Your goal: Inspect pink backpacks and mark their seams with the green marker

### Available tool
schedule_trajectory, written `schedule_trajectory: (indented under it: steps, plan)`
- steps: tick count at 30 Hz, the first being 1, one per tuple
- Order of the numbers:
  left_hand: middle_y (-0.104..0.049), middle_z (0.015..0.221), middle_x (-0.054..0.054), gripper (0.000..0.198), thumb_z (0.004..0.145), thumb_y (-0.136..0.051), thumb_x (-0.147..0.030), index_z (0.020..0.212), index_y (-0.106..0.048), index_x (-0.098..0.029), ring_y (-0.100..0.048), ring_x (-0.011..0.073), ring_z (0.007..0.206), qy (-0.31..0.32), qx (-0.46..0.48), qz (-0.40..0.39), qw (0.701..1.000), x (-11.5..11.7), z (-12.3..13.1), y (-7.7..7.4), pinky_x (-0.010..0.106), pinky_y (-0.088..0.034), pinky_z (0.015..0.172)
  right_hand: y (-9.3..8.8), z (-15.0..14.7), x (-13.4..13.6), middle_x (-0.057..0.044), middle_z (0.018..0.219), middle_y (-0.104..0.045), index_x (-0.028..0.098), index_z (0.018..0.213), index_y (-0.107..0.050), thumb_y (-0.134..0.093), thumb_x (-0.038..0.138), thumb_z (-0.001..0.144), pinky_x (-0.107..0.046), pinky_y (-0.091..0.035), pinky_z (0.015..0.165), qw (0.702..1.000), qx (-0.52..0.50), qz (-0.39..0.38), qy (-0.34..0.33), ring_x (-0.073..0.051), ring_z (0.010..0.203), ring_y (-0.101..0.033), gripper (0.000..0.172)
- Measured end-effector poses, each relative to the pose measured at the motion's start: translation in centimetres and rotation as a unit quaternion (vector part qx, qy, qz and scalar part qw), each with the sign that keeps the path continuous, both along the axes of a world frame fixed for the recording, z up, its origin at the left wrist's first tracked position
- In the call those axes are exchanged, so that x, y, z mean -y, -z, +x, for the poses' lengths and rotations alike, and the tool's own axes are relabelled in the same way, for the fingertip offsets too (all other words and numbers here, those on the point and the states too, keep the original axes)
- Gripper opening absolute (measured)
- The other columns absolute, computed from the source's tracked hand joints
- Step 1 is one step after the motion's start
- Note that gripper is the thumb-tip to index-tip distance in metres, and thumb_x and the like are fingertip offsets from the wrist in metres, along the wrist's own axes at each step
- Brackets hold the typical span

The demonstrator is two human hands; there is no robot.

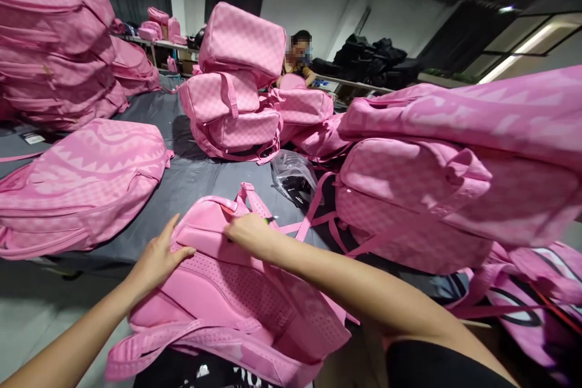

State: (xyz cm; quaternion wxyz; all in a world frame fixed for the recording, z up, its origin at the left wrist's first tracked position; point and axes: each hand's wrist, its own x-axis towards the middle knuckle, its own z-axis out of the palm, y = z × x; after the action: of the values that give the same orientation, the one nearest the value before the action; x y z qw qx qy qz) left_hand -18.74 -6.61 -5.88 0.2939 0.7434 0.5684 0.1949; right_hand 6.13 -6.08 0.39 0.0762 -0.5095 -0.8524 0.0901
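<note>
A pink backpack [236, 291] lies back-panel up at the near edge of the grey table [200, 176]. My left hand [157, 257] rests on its upper left side, fingers laid along the fabric with the thumb spread. My right hand [248, 231] is closed at the top of the backpack near the handle loop, pinching a small dark tool whose tip pokes out to the right. Pink straps [313, 224] trail from the top of the bag toward the right.
Pink backpacks are heaped on the left [82, 185], far left [54, 42], centre back [236, 91] and right [454, 182]. A clear plastic bag [295, 179] lies mid-table. Another person [297, 60] sits behind the far pile. Black bags [373, 60] lie behind.
</note>
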Motion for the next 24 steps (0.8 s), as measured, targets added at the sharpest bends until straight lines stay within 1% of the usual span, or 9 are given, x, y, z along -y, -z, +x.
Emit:
schedule_trajectory:
  steps: [3,6,7,9,12,15,19,22,24]
  plan:
    - [-0.054,0.147,0.012,0.082,0.079,-0.063,-0.056,0.148,-0.04,-0.017,-0.054,0.0328,0.134,0.014,0.053,-0.045,0.997,0.0,0.1,0.1,0.043,-0.043,0.111,-0.7,2.6,2.2,-0.011,0.066,-0.073,0.014,0.066,-0.069,-0.056,0.001,0.08,-0.031,-0.053,0.071,0.992,0.095,-0.063,0.055,-0.023,0.068,-0.071,0.023]
    - [-0.067,0.132,0.009,0.073,0.075,-0.063,-0.056,0.135,-0.055,-0.016,-0.063,0.0313,0.121,0.038,0.096,-0.074,0.992,0.3,0.2,-0.5,0.039,-0.048,0.104,-2.1,4.0,5.2,-0.013,0.083,-0.075,0.012,0.088,-0.072,-0.052,0.01,0.089,-0.029,-0.053,0.071,0.987,0.11,-0.069,0.097,-0.023,0.079,-0.072,0.02]
    - [-0.07,0.126,0.008,0.068,0.076,-0.062,-0.056,0.131,-0.058,-0.017,-0.065,0.031,0.116,0.04,0.096,-0.073,0.992,0.5,0.4,-1.2,0.039,-0.049,0.1,-2.6,4.4,6.3,-0.011,0.086,-0.075,0.013,0.092,-0.072,-0.054,0.015,0.091,-0.027,-0.052,0.07,0.986,0.094,-0.092,0.101,-0.021,0.08,-0.071,0.018]
    - [-0.073,0.118,0.006,0.058,0.078,-0.06,-0.051,0.126,-0.063,-0.019,-0.068,0.0299,0.108,0.049,0.083,-0.049,0.994,1.4,1.1,-3.9,0.036,-0.051,0.094,-3.4,5.0,8.7,-0.006,0.084,-0.074,0.016,0.095,-0.073,-0.06,0.024,0.09,-0.023,-0.05,0.065,0.971,0.026,-0.214,0.098,-0.018,0.076,-0.069,0.016]
    - [-0.075,0.112,0.002,0.048,0.078,-0.057,-0.034,0.124,-0.065,-0.026,-0.07,0.0259,0.099,0.113,0.051,0.056,0.991,2.9,2.7,-10.5,0.031,-0.051,0.086,-5.0,6.0,11.9,-0.004,0.095,-0.073,0.018,0.108,-0.074,-0.07,0.03,0.083,-0.023,-0.051,0.068,0.911,-0.108,-0.383,0.106,-0.016,0.08,-0.066,0.027]
    - [-0.076,0.101,0.0,0.044,0.069,-0.054,-0.02,0.11,-0.071,-0.026,-0.071,0.0218,0.087,0.187,0.003,0.194,0.963,3.8,4.5,-18.5,0.029,-0.051,0.081,-7.7,6.8,14.5,-0.005,0.11,-0.071,0.021,0.129,-0.067,-0.073,0.038,0.081,-0.028,-0.054,0.082,0.908,-0.16,-0.358,0.15,-0.02,0.095,-0.066,0.051]
    - [-0.066,0.072,-0.005,0.022,0.069,-0.058,-0.021,0.087,-0.07,-0.016,-0.07,0.0169,0.072,0.227,-0.052,0.286,0.93,4.1,6.8,-29.1,0.026,-0.052,0.072,-13.1,7.9,16.2,-0.003,0.112,-0.073,0.024,0.129,-0.067,-0.069,0.044,0.084,-0.031,-0.054,0.092,0.911,-0.235,-0.298,0.162,-0.023,0.104,-0.067,0.049]
    - [-0.061,0.082,-0.004,0.035,0.079,-0.051,-0.032,0.089,-0.068,-0.003,-0.072,0.03,0.093,0.209,-0.073,0.389,0.895,4.3,9.1,-36.0,0.039,-0.054,0.072,-18.3,9.6,13.7,-0.003,0.111,-0.075,0.023,0.119,-0.071,-0.073,0.036,0.08,-0.03,-0.056,0.089,0.916,-0.298,-0.185,0.194,-0.022,0.104,-0.068,0.041]
    - [-0.058,0.101,-0.001,0.053,0.085,-0.037,-0.038,0.107,-0.066,0.0,-0.058,0.0446,0.119,0.146,-0.054,0.453,0.878,4.1,11.6,-39.6,0.044,-0.05,0.071,-22.2,11.3,9.6,-0.005,0.101,-0.076,0.019,0.115,-0.071,-0.072,0.03,0.081,-0.029,-0.059,0.073,0.906,-0.343,-0.073,0.235,-0.02,0.09,-0.07,0.035]
